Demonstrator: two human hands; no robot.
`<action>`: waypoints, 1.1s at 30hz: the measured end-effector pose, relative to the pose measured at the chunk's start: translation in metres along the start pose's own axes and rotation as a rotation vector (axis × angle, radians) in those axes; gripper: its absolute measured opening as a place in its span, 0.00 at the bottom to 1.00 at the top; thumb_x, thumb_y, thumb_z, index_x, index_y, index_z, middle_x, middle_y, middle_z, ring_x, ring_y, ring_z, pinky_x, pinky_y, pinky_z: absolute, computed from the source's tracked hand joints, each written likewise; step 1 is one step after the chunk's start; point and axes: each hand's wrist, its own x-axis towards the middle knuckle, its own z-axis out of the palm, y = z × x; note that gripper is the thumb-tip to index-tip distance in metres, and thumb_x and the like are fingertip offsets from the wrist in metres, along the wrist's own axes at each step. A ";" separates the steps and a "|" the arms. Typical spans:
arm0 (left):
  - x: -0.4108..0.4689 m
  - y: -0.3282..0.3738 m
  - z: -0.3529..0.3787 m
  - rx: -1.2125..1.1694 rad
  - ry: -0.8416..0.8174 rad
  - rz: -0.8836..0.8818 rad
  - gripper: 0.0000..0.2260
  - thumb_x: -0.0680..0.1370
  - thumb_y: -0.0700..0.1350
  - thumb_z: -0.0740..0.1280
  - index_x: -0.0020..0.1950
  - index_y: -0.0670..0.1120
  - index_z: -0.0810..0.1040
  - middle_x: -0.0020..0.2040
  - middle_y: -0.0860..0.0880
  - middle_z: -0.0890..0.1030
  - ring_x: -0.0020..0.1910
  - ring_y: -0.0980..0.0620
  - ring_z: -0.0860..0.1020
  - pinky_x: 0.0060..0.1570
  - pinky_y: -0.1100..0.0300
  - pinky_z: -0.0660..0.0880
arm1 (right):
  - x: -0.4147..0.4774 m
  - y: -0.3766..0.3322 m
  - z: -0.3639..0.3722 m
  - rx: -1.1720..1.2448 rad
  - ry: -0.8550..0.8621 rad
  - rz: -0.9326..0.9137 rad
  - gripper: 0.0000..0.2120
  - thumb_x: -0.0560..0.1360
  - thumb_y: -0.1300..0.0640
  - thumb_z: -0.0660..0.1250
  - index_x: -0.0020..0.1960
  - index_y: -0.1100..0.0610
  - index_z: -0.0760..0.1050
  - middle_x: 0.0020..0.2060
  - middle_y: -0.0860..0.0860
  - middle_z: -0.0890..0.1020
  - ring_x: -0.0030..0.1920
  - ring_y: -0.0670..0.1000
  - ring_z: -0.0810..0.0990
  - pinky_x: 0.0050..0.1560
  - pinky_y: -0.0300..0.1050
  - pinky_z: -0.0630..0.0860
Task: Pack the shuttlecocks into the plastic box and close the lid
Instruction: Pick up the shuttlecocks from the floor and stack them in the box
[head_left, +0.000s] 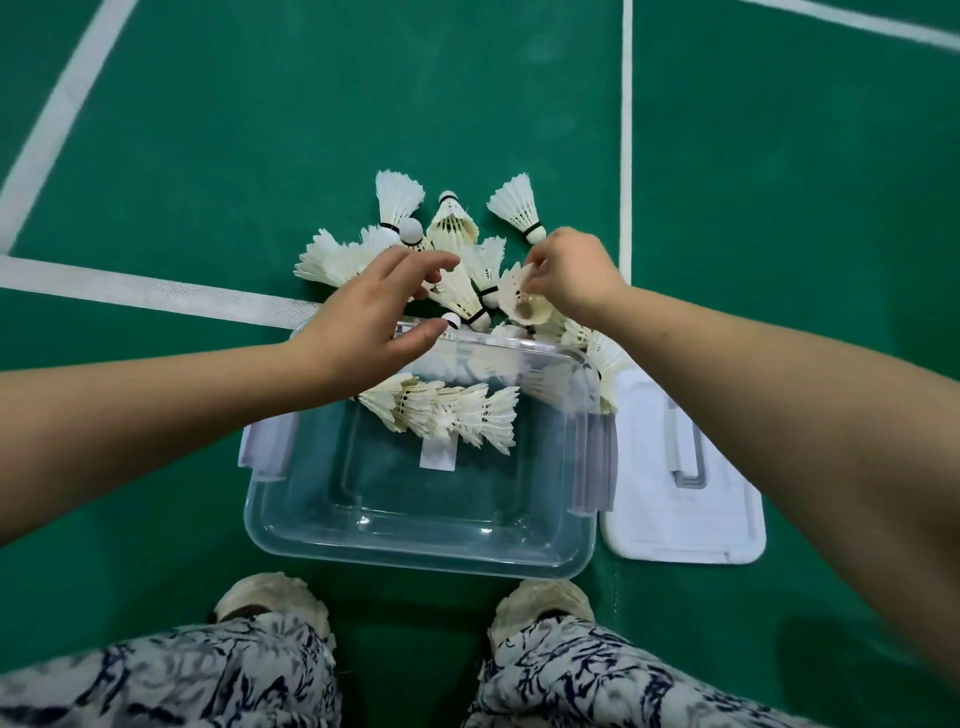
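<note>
Past the far rim of the plastic box (415, 557), the left hand (371, 319) hovers, fingers spread, holding nothing; the right hand (574, 275) pinches a shuttlecock (522, 305) by its feathers.

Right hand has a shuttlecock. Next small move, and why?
Likely carry the right hand back over the plastic box and lay its shuttlecock beside the row already inside. The hand pinches that shuttlecock by the feather rim, much of the box floor is bare, the pile beyond is unpacked, and the lid lies off to the right.
</note>
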 end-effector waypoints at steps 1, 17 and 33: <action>-0.001 0.001 -0.001 0.000 0.005 0.003 0.22 0.75 0.50 0.63 0.68 0.49 0.65 0.58 0.47 0.71 0.51 0.56 0.71 0.55 0.52 0.73 | -0.001 -0.002 -0.007 0.059 0.030 0.023 0.08 0.72 0.61 0.66 0.49 0.62 0.80 0.46 0.57 0.78 0.47 0.56 0.76 0.45 0.41 0.69; -0.019 0.026 -0.003 0.029 -0.067 0.028 0.42 0.62 0.61 0.69 0.72 0.51 0.59 0.67 0.45 0.67 0.59 0.48 0.71 0.56 0.59 0.67 | -0.105 -0.075 -0.034 0.896 -0.020 0.032 0.12 0.68 0.62 0.73 0.34 0.48 0.75 0.28 0.42 0.77 0.29 0.41 0.75 0.40 0.42 0.76; -0.064 0.002 0.011 0.074 -0.202 -0.113 0.24 0.69 0.42 0.70 0.63 0.50 0.69 0.55 0.46 0.70 0.53 0.44 0.74 0.53 0.51 0.73 | -0.142 -0.103 -0.023 0.544 -0.064 -0.128 0.11 0.73 0.51 0.68 0.34 0.51 0.72 0.26 0.43 0.71 0.29 0.40 0.70 0.32 0.33 0.63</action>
